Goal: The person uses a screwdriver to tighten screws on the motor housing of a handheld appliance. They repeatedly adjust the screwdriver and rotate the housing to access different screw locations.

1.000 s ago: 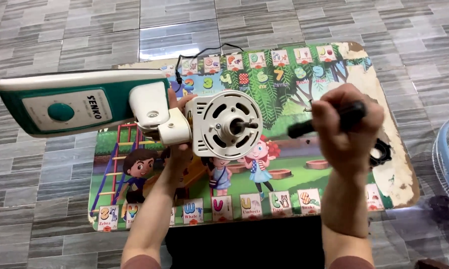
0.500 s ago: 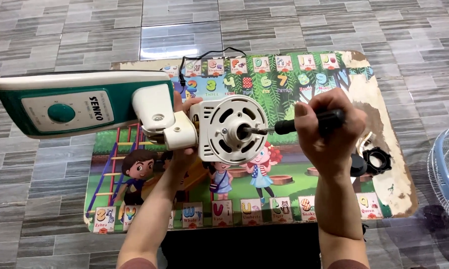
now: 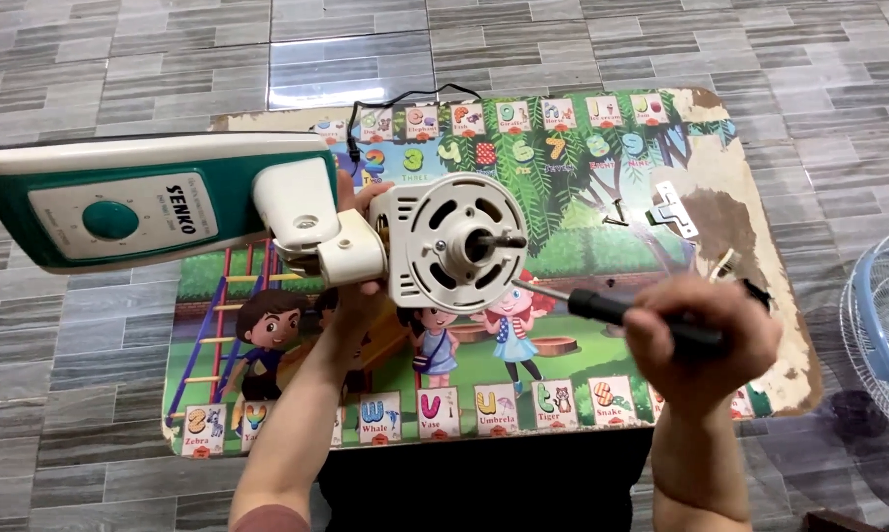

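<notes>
Left hand [image 3: 351,296] grips the fan motor housing [image 3: 456,244], blade and guard already off; right hand [image 3: 699,340] clenches the screwdriver [image 3: 612,310], tip at five o'clock — housing screws seemingly remain.

My work surface is a low table [image 3: 750,207] with a cartoon playground print, its right edge worn bare, standing on grey floor tiles [image 3: 90,59]. Near that worn patch lie a small white bracket [image 3: 672,208] and, left of the bracket, a dark screw [image 3: 616,213].
</notes>
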